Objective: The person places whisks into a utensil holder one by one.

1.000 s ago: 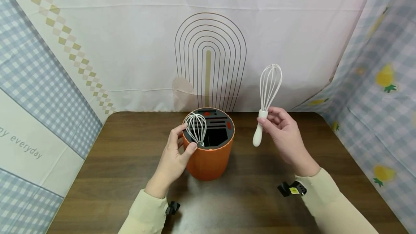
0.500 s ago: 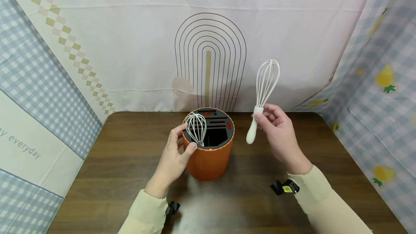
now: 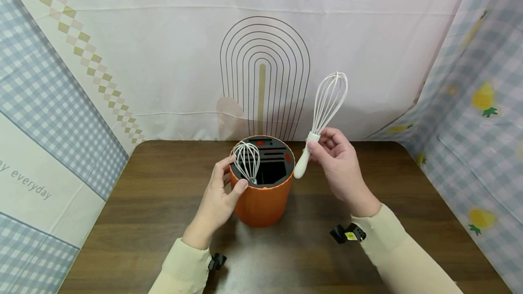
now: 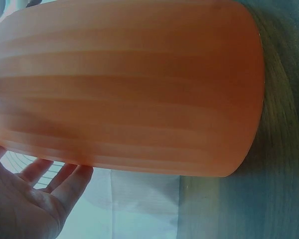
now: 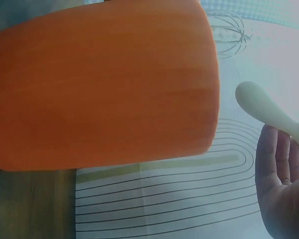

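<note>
An orange utensil holder (image 3: 261,205) with a dark slotted top stands upright on the table. My left hand (image 3: 216,208) grips its rim, thumb on the near edge and fingers at the left side, which the left wrist view shows against the ribbed orange wall (image 4: 129,89). In the left part of the top sits a whisk (image 3: 247,161), wires up, its handle hidden inside. To the right, my right hand (image 3: 343,167) pinches a second, white whisk (image 3: 303,162) near its collar. That whisk tilts, wires up to the right, its handle end (image 5: 254,99) close beside the holder's rim.
The brown wooden table (image 3: 163,221) bears the holder near its back edge. Behind it hangs a pale cloth (image 3: 163,67) with an arch pattern. Checked cloths hang at the left (image 3: 32,58) and right (image 3: 470,149).
My right hand has moved left with the whisk, bringing its handle end to the holder's right rim and tilting it further. The left hand and the holder have stayed in place.
</note>
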Demonstrator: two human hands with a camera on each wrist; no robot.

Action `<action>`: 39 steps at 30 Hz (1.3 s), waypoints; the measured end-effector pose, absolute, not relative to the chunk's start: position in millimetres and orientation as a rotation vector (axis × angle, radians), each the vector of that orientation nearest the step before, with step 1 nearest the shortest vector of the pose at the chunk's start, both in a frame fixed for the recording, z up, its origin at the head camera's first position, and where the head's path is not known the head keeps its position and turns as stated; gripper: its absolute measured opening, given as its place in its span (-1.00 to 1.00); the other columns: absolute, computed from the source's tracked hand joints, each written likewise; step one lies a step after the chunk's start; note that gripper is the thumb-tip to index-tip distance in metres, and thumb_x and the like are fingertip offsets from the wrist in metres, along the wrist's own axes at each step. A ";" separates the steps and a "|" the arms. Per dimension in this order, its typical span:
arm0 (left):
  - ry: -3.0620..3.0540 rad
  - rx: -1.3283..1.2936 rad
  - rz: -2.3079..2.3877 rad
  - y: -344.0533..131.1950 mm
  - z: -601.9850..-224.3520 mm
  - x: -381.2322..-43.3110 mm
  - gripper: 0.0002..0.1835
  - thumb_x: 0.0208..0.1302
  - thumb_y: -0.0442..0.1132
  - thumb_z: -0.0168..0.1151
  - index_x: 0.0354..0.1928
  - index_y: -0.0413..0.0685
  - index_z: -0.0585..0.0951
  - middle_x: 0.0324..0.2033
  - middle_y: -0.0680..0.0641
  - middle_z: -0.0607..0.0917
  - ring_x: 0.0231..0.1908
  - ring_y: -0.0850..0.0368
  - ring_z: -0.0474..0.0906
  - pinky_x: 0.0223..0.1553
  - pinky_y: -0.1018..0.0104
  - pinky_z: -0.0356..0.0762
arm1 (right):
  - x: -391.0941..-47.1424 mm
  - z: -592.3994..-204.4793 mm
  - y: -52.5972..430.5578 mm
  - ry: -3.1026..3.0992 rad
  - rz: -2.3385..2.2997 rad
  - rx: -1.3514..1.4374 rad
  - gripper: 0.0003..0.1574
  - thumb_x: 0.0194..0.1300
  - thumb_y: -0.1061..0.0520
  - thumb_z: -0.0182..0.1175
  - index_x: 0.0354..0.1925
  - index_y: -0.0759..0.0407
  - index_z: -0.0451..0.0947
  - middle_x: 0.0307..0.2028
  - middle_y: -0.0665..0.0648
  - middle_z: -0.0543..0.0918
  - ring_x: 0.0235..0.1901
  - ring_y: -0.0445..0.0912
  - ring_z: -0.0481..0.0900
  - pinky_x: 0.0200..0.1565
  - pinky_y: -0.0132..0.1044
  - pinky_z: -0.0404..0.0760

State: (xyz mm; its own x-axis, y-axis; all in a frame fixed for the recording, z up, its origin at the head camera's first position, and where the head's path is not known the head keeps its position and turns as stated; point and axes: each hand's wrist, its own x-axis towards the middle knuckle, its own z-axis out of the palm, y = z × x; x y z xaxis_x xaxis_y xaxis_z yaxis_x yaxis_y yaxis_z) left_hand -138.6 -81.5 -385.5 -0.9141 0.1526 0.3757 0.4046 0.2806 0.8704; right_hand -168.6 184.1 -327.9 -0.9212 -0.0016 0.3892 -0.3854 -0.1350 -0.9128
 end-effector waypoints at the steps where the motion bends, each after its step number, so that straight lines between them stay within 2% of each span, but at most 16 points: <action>1: -2.331 -0.514 -1.688 -81.5 -385.6 -138.6 -0.37 0.30 -0.25 0.21 0.36 -0.10 0.21 0.23 -0.26 0.33 0.16 -0.21 0.44 0.24 -0.06 0.34 | -168.5 -327.8 183.4 -1.877 2.144 0.449 -0.70 0.32 0.34 0.18 -0.01 0.31 0.39 -0.24 0.17 0.56 -0.29 -0.09 0.62 -0.24 -0.28 0.67; 16: -2.353 -0.500 -1.683 -81.1 -386.3 -139.3 -0.37 0.31 -0.25 0.20 0.36 -0.10 0.20 0.23 -0.26 0.32 0.17 -0.23 0.41 0.25 -0.07 0.31 | -171.0 -326.2 164.6 -1.909 2.090 0.551 -0.61 0.28 0.38 0.20 0.05 0.44 0.35 -0.22 0.20 0.59 -0.29 -0.04 0.58 -0.20 -0.23 0.66; 22: -2.345 -0.490 -1.678 -84.4 -416.0 -156.1 -0.33 0.31 -0.19 0.24 0.39 0.12 0.19 0.25 -0.18 0.31 0.18 -0.18 0.41 0.25 -0.04 0.32 | -173.1 -328.9 156.6 -1.934 2.102 0.559 -0.64 0.29 0.36 0.21 0.03 0.37 0.37 -0.23 0.19 0.59 -0.31 -0.05 0.58 -0.22 -0.24 0.66; 27: -2.338 -0.494 -1.669 -86.2 -421.7 -158.6 -0.34 0.31 -0.10 0.24 0.38 0.28 0.19 0.25 -0.07 0.32 0.18 -0.06 0.43 0.25 0.05 0.35 | -175.3 -333.4 152.2 -1.962 2.095 0.577 -0.66 0.29 0.35 0.21 0.01 0.34 0.38 -0.22 0.22 0.58 -0.30 -0.02 0.58 -0.23 -0.22 0.66; 34: -2.334 -0.498 -1.662 -85.9 -420.8 -157.7 -0.35 0.31 -0.04 0.23 0.37 0.31 0.19 0.24 -0.06 0.33 0.16 -0.05 0.44 0.23 0.05 0.37 | -175.9 -338.0 149.2 -2.032 2.074 0.569 -0.67 0.28 0.31 0.23 -0.01 0.31 0.40 -0.20 0.23 0.59 -0.24 0.00 0.60 -0.17 -0.17 0.67; 39: -2.331 -0.503 -1.668 -85.7 -421.6 -158.3 -0.35 0.31 -0.07 0.24 0.37 0.29 0.19 0.24 -0.05 0.33 0.17 -0.03 0.44 0.24 0.07 0.36 | -174.5 -338.0 148.0 -2.098 2.009 0.580 -0.69 0.24 0.30 0.28 -0.07 0.29 0.43 -0.23 0.24 0.59 -0.23 0.01 0.58 -0.14 -0.26 0.64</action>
State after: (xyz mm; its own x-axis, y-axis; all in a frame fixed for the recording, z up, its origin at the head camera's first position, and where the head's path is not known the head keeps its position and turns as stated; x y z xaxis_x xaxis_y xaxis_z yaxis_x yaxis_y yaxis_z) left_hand -158.3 -85.7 -421.6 -0.9144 0.1415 0.3794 0.4047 0.2928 0.8663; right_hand -174.5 148.0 -338.0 -0.9078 -0.1544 0.3899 -0.3963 0.0115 -0.9181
